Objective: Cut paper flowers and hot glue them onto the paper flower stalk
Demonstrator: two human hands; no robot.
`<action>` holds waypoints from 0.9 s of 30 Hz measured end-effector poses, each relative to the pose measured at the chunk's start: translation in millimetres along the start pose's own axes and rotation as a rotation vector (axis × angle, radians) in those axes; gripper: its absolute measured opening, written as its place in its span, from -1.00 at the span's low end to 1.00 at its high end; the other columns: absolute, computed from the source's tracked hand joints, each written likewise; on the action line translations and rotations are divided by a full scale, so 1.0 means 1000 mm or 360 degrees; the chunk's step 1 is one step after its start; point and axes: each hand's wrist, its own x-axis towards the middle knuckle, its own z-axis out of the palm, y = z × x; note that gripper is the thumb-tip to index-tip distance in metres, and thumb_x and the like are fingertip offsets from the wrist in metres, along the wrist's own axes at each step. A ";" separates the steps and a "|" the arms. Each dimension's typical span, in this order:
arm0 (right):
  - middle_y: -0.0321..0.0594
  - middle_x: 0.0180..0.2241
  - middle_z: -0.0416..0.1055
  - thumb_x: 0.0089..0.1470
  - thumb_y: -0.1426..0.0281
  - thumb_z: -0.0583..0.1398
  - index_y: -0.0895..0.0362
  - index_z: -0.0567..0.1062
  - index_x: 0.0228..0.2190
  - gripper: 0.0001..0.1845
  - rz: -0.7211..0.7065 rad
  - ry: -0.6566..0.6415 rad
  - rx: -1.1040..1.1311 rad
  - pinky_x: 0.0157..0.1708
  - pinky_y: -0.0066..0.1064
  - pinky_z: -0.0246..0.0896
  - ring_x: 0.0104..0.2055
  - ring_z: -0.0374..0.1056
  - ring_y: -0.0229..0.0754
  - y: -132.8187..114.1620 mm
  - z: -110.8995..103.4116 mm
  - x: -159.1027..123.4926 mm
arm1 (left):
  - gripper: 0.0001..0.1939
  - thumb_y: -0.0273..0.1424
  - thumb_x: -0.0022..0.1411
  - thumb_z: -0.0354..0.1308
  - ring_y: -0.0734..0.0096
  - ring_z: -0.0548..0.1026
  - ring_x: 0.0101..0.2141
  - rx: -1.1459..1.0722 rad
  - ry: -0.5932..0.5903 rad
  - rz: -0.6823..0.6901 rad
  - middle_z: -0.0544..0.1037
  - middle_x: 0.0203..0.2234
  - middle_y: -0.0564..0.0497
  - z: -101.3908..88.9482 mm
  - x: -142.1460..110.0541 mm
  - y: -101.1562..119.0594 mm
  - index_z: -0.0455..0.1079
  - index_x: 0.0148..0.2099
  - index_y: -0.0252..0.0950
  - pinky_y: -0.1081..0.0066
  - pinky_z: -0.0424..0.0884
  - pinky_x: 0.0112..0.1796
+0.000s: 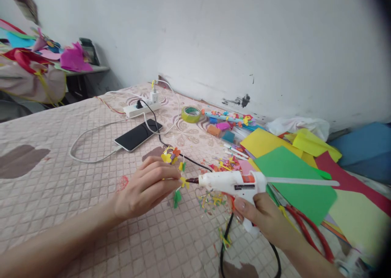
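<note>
Above the bench point(82, 180), the glue gun point(226, 181) aims its nozzle point(192, 180) close to the left grip point(149, 184); a slip could burn fingers if hot. Left grip pinches the paper-flower sprig point(184, 182), blossoms beyond its fingertips; right grip point(262, 215) wraps the gun's handle.

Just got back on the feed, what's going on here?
The left hand pinches a small sprig of paper flowers. The right hand grips a white glue gun, its dark nozzle right at a yellow flower; whether they touch is hard to tell. A glue stick juts from the gun's back. Coloured paper and red-handled scissors lie to the right, and a phone lies beyond the left hand.
</note>
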 end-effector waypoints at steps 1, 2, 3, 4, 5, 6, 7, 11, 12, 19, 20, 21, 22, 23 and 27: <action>-0.30 -0.82 0.14 0.03 0.08 0.11 0.08 0.35 -0.78 -0.50 -0.0010 -0.0017 0.0008 -0.56 -0.40 0.19 -0.57 0.29 -0.12 0.000 0.000 0.000 | -0.81 -0.62 0.17 0.09 0.37 0.44 -0.28 0.0001 0.0000 0.0001 0.50 -0.28 -0.06 0.000 0.000 0.000 0.35 -0.15 -0.35 0.26 0.38 -0.26; -0.30 -0.81 0.15 0.03 0.07 0.11 0.08 0.34 -0.78 -0.50 -0.0014 -0.0034 0.0019 -0.55 -0.40 0.19 -0.56 0.30 -0.11 -0.001 0.001 0.001 | -0.81 -0.62 0.17 0.09 0.37 0.44 -0.28 0.0001 0.0002 0.0004 0.50 -0.28 -0.07 0.000 0.000 0.000 0.35 -0.15 -0.36 0.26 0.38 -0.26; -0.30 -0.81 0.15 0.04 0.07 0.11 0.08 0.34 -0.77 -0.50 -0.0012 -0.0053 0.0029 -0.54 -0.40 0.20 -0.54 0.31 -0.11 -0.002 0.001 0.001 | -0.82 -0.63 0.18 0.09 0.37 0.44 -0.28 0.0001 0.0003 0.0007 0.50 -0.28 -0.07 0.000 0.001 0.000 0.35 -0.15 -0.37 0.26 0.38 -0.26; -0.29 -0.80 0.16 0.04 0.06 0.10 0.08 0.34 -0.77 -0.50 -0.0009 -0.0063 0.0037 -0.53 -0.40 0.20 -0.52 0.31 -0.11 -0.002 0.002 0.001 | -0.82 -0.63 0.18 0.09 0.37 0.45 -0.28 0.0002 0.0008 0.0014 0.50 -0.28 -0.07 -0.001 0.001 0.000 0.35 -0.15 -0.37 0.26 0.38 -0.25; -0.29 -0.79 0.16 0.04 0.06 0.10 0.08 0.33 -0.76 -0.50 -0.0005 -0.0068 0.0042 -0.52 -0.40 0.20 -0.51 0.31 -0.11 -0.003 0.002 0.002 | -0.82 -0.63 0.17 0.09 0.37 0.45 -0.28 0.0004 0.0010 0.0019 0.50 -0.29 -0.07 -0.001 0.001 0.000 0.35 -0.15 -0.38 0.26 0.37 -0.25; -0.29 -0.78 0.16 0.04 0.05 0.10 0.08 0.33 -0.75 -0.50 0.0000 -0.0075 0.0046 -0.52 -0.40 0.21 -0.50 0.31 -0.11 -0.003 0.002 0.002 | -0.82 -0.63 0.17 0.09 0.37 0.45 -0.29 0.0005 0.0010 0.0022 0.51 -0.29 -0.08 -0.002 0.002 0.001 0.35 -0.16 -0.38 0.25 0.37 -0.25; -0.29 -0.78 0.17 0.04 0.05 0.09 0.08 0.33 -0.74 -0.51 0.0003 -0.0083 0.0049 -0.51 -0.40 0.21 -0.49 0.31 -0.11 -0.003 0.003 0.002 | -0.83 -0.64 0.17 0.09 0.38 0.45 -0.30 0.0006 0.0010 0.0023 0.51 -0.29 -0.07 -0.002 0.002 0.002 0.35 -0.17 -0.38 0.25 0.37 -0.25; -0.29 -0.76 0.17 0.06 0.03 0.07 0.10 0.34 -0.71 -0.50 -0.0005 -0.0098 0.0047 -0.50 -0.40 0.21 -0.49 0.30 -0.12 -0.004 0.003 0.003 | -0.84 -0.62 0.18 0.08 0.38 0.45 -0.31 0.0012 0.0025 0.0020 0.51 -0.31 -0.07 -0.003 0.003 0.003 0.35 -0.17 -0.37 0.26 0.37 -0.26; -0.29 -0.76 0.17 0.06 0.03 0.07 0.10 0.34 -0.71 -0.51 -0.0011 -0.0092 0.0041 -0.50 -0.40 0.21 -0.49 0.30 -0.12 -0.004 0.002 0.003 | -0.84 -0.62 0.19 0.08 0.38 0.45 -0.31 0.0016 0.0027 0.0018 0.51 -0.31 -0.07 -0.003 0.003 0.003 0.35 -0.17 -0.37 0.26 0.37 -0.25; -0.28 -0.72 0.25 0.06 0.07 0.09 0.10 0.38 -0.69 -0.54 -0.0031 -0.0097 0.0022 -0.50 -0.41 0.22 -0.48 0.30 -0.14 -0.002 0.001 0.002 | -0.83 -0.61 0.19 0.08 0.39 0.45 -0.30 0.0035 0.0013 -0.0005 0.52 -0.30 -0.05 -0.003 0.002 0.001 0.34 -0.16 -0.33 0.26 0.37 -0.24; -0.28 -0.71 0.26 0.06 0.08 0.09 0.10 0.38 -0.70 -0.54 -0.0028 -0.0080 0.0016 -0.51 -0.42 0.21 -0.49 0.29 -0.15 -0.001 0.001 0.002 | -0.83 -0.60 0.20 0.07 0.40 0.45 -0.31 0.0037 0.0014 -0.0009 0.52 -0.30 -0.04 -0.004 0.001 0.002 0.34 -0.15 -0.32 0.27 0.37 -0.25; -0.28 -0.70 0.27 0.05 0.08 0.09 0.10 0.37 -0.71 -0.53 -0.0023 -0.0057 0.0010 -0.52 -0.43 0.20 -0.51 0.28 -0.16 0.001 0.001 0.002 | -0.83 -0.60 0.21 0.06 0.40 0.45 -0.31 0.0036 0.0015 -0.0019 0.52 -0.30 -0.03 -0.004 0.001 0.002 0.33 -0.15 -0.30 0.28 0.37 -0.25; -0.28 -0.70 0.27 0.05 0.09 0.09 0.11 0.35 -0.72 -0.53 -0.0015 -0.0023 0.0004 -0.54 -0.44 0.18 -0.53 0.26 -0.18 0.002 0.001 0.004 | -0.82 -0.60 0.20 0.06 0.41 0.45 -0.31 0.0030 0.0014 -0.0036 0.52 -0.29 -0.03 -0.004 0.001 0.002 0.33 -0.15 -0.29 0.28 0.37 -0.25; -0.29 -0.70 0.25 0.05 0.09 0.09 0.11 0.33 -0.73 -0.53 0.0002 0.0021 -0.0006 -0.58 -0.45 0.14 -0.56 0.22 -0.21 0.005 0.000 0.006 | -0.81 -0.61 0.19 0.07 0.41 0.45 -0.30 0.0013 0.0023 -0.0055 0.51 -0.29 -0.02 -0.003 0.001 0.002 0.34 -0.16 -0.29 0.29 0.37 -0.25; -0.39 -0.77 0.03 0.03 0.11 0.07 0.11 0.21 -0.76 -0.52 0.0116 0.0292 -0.0128 -0.71 -0.49 -0.10 -0.69 -0.01 -0.32 0.020 0.000 0.035 | -0.78 -0.66 0.13 0.13 0.43 0.44 -0.29 -0.0130 0.0069 -0.0321 0.48 -0.29 0.00 0.005 0.001 0.006 0.35 -0.21 -0.29 0.35 0.38 -0.26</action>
